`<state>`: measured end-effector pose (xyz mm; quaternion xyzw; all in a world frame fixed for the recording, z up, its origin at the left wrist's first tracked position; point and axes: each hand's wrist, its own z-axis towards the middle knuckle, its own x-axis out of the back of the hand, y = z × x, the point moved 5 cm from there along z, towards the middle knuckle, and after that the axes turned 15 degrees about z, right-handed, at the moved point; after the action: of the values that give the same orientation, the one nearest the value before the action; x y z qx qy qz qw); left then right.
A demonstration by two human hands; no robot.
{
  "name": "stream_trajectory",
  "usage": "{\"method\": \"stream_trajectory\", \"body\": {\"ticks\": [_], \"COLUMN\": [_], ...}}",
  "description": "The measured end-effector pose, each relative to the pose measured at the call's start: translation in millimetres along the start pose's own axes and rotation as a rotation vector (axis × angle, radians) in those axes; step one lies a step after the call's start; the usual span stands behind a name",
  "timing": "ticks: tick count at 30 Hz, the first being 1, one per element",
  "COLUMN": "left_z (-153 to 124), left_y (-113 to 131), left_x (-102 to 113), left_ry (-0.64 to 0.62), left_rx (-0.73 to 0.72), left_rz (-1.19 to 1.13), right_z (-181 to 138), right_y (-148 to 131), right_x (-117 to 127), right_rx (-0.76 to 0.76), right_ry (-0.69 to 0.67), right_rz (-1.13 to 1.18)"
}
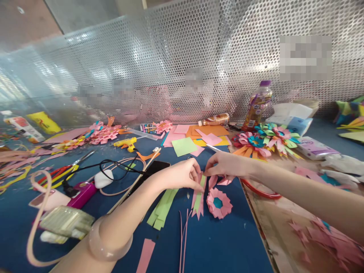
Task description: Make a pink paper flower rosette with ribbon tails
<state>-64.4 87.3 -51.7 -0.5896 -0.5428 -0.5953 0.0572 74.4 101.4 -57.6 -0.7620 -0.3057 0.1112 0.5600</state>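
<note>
My left hand [186,174] is closed in a pinch at the left side of a pink paper strip [201,211] with notched ends. A narrower green paper strip [197,203] lies along its middle. At the upper end of these layered strips, my right hand [224,165] has its fingertips bent in and gripping the edge. Just right of the strips lies a pink paper flower [211,206] with a blue centre. Several green paper strips [163,210] are fanned out under my left wrist. Thin pink paper strips [183,242] and a wider pink piece [146,254] lie nearer me.
Coloured paper sheets [184,146], a yellow glue gun [125,143] and finished paper flowers [273,138] lie farther back. Left are scissors [75,165], cables and a magenta power strip [83,194]. A drink bottle [256,106] stands before the perforated metal panel [176,57].
</note>
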Motion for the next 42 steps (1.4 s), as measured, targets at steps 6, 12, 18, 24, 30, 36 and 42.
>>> {"method": "stream_trajectory", "body": {"ticks": [6, 12, 18, 24, 30, 36, 42], "left_z": [-2, -1, 0, -2, -4, -7, -5], "left_y": [2, 3, -1, 2, 6, 18, 25], "left_x": [0, -1, 0, 0, 9, 18, 10], "left_ry": [0.039, 0.04, 0.075, 0.087, 0.152, 0.244, 0.235], "left_rx": [0.009, 0.017, 0.025, 0.032, 0.01, -0.054, -0.014], "left_rz": [0.069, 0.067, 0.128, 0.134, 0.088, -0.093, -0.335], "right_z": [-2, -5, -2, 2, -3, -24, -67], "right_y": [-2, -15, -12, -4, -20, -39, -5], "right_x": [2, 16, 3, -1, 5, 33, 63], "right_rx": [-0.028, 0.096, 0.042, 0.05, 0.049, 0.154, 0.113], "right_ry": [0.064, 0.233, 0.108, 0.087, 0.017, 0.211, 0.48], "right_rz": [-0.066, -0.272, -0.288, -0.162, 0.0, -0.251, -0.721]}}
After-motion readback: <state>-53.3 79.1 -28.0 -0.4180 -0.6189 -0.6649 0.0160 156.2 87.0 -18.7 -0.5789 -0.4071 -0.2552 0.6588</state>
